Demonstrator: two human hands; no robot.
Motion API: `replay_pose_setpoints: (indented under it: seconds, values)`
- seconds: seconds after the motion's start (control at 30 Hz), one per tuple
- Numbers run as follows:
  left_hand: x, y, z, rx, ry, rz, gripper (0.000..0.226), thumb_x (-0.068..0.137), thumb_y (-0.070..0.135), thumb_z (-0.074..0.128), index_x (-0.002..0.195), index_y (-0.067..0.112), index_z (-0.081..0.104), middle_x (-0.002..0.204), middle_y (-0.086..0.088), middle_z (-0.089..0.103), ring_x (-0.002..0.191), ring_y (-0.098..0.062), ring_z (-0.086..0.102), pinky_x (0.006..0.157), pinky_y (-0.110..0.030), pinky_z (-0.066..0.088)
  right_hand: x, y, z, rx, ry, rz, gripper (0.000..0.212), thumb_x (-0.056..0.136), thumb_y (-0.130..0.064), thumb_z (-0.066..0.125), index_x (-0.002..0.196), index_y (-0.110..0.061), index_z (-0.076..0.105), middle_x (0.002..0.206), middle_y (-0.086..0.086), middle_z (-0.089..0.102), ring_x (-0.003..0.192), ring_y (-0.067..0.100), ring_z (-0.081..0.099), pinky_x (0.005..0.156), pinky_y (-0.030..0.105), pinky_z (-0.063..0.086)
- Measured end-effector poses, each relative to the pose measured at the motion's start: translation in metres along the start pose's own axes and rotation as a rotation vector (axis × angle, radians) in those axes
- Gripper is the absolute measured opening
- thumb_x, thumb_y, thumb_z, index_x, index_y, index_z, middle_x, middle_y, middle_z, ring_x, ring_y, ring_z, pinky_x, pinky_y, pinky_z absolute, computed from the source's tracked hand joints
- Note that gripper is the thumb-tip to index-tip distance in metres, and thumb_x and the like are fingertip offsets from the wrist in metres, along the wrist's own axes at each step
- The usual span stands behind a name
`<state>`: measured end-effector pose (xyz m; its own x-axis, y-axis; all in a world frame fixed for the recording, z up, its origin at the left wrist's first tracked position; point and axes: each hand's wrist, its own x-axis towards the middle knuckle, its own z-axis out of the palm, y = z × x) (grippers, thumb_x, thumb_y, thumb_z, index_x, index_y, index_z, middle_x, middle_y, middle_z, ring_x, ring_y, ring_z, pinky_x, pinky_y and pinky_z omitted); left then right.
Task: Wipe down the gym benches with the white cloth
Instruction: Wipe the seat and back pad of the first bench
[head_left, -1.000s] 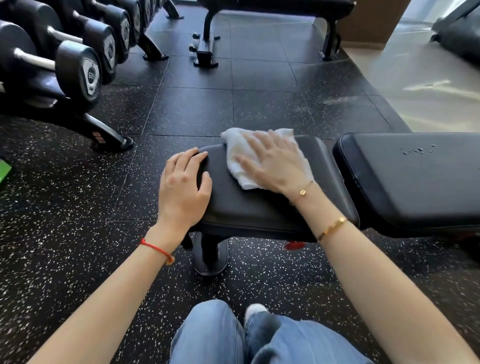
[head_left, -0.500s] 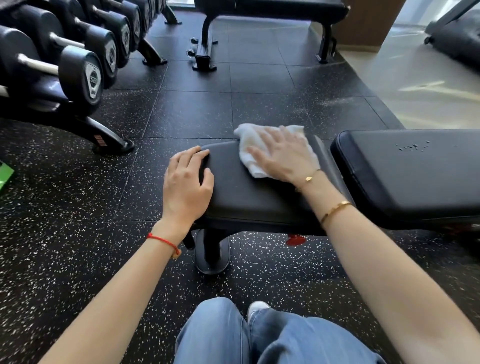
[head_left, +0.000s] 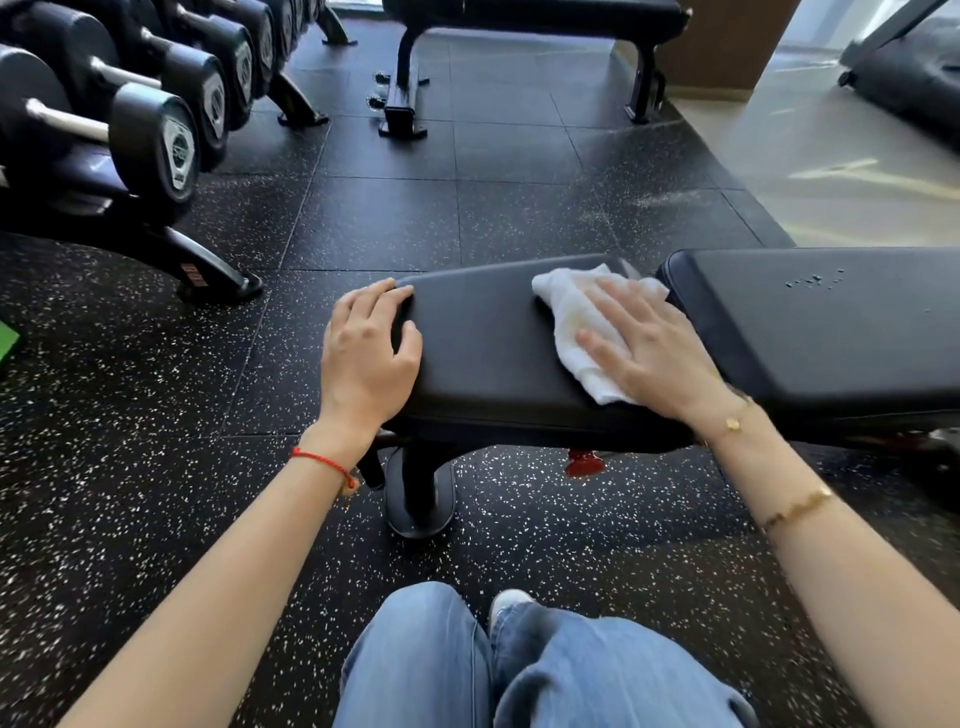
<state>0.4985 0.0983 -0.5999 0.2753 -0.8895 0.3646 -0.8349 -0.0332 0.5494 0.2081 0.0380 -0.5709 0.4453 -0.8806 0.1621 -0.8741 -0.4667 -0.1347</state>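
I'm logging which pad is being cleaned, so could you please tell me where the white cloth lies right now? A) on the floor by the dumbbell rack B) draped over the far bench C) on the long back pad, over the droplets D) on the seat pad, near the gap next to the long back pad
D: the right hand presses the white cloth flat on the seat pad, right by the gap before the back pad.
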Motion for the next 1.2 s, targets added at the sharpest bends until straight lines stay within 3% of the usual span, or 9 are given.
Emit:
replay_pose_setpoints:
  seconds: [0.1,0.23,0.33,0.5,0.73,0.83,0.97,1.07,1.2]
  values:
    - [0.0,0.0,-0.001,0.007,-0.008,0.002,0.042,0.095,0.021,0.049,0.135,0.016,0.056,0.144,-0.001,0.051,0.137,-0.022,0.036,0.119,-0.035,0.024,-0.05,-0.005,0.005,-0.064,0.088,-0.159,0.066,0.097,-0.065,0.026,0.154,-0.03,0.034,0.161,-0.007,0.03,0.149,0.019,0.027,0.118,0.044,0.026]
    - [0.003,-0.001,-0.002,0.033,-0.058,0.021,0.041,0.097,0.022,0.048,0.137,0.018,0.055,0.148,-0.003,0.048,0.138,-0.024,0.034,0.119,-0.035,0.022,-0.08,-0.015,0.017,-0.239,0.296,-0.211,0.066,0.097,-0.066,0.039,0.151,-0.028,0.039,0.156,-0.003,0.04,0.14,0.024,0.042,0.108,0.047,0.037]
    - [0.005,-0.011,-0.008,0.016,-0.152,0.084,0.042,0.099,0.022,0.049,0.14,0.02,0.052,0.151,-0.004,0.043,0.14,-0.026,0.03,0.121,-0.034,0.018,-0.072,-0.041,0.029,-0.326,0.359,-0.248,0.068,0.096,-0.069,0.042,0.149,-0.028,0.042,0.153,0.001,0.044,0.132,0.03,0.05,0.103,0.05,0.041]
    - [0.005,-0.026,-0.015,-0.027,-0.238,0.158,0.042,0.101,0.021,0.045,0.143,0.017,0.05,0.155,-0.008,0.037,0.143,-0.029,0.027,0.121,-0.034,0.013,-0.039,-0.111,0.054,-0.355,0.373,-0.31,0.066,0.097,-0.068,0.04,0.15,-0.029,0.041,0.151,0.005,0.047,0.131,0.034,0.05,0.103,0.052,0.042]
    - [0.002,-0.027,-0.011,-0.025,-0.173,0.168,0.041,0.101,0.023,0.044,0.141,0.02,0.051,0.154,-0.006,0.04,0.142,-0.028,0.029,0.121,-0.031,0.012,-0.074,-0.052,0.053,-0.395,0.516,-0.217,0.067,0.094,-0.068,0.048,0.147,-0.027,0.047,0.145,0.005,0.054,0.129,0.032,0.054,0.104,0.05,0.043]
    - [0.002,-0.025,-0.008,-0.033,-0.156,0.166,0.04,0.102,0.021,0.045,0.141,0.02,0.051,0.154,-0.004,0.04,0.142,-0.026,0.029,0.122,-0.03,0.012,-0.058,-0.084,0.061,-0.402,0.559,-0.158,0.067,0.093,-0.072,0.043,0.143,-0.029,0.05,0.143,0.003,0.055,0.126,0.032,0.056,0.103,0.051,0.043]
    - [0.002,-0.024,-0.009,-0.092,-0.173,0.135,0.04,0.102,0.017,0.044,0.142,0.02,0.051,0.155,-0.003,0.037,0.143,-0.024,0.027,0.121,-0.028,0.012,-0.035,-0.135,0.074,-0.406,0.548,-0.229,0.062,0.096,-0.068,0.04,0.143,-0.03,0.051,0.142,0.004,0.056,0.122,0.034,0.058,0.102,0.05,0.045]
    - [0.002,-0.024,-0.011,-0.071,-0.181,0.145,0.041,0.103,0.017,0.043,0.142,0.02,0.05,0.156,-0.003,0.036,0.143,-0.024,0.026,0.121,-0.028,0.011,-0.043,-0.113,0.072,-0.415,0.558,-0.31,0.061,0.099,-0.064,0.041,0.147,-0.028,0.047,0.143,0.006,0.055,0.125,0.032,0.057,0.102,0.048,0.045]
    - [0.001,-0.025,-0.011,-0.026,-0.187,0.16,0.042,0.103,0.021,0.04,0.144,0.023,0.048,0.156,-0.002,0.036,0.144,-0.024,0.025,0.123,-0.031,0.01,-0.075,-0.052,0.058,-0.405,0.542,-0.206,0.065,0.095,-0.067,0.048,0.147,-0.026,0.046,0.144,0.006,0.054,0.13,0.033,0.052,0.107,0.049,0.04]
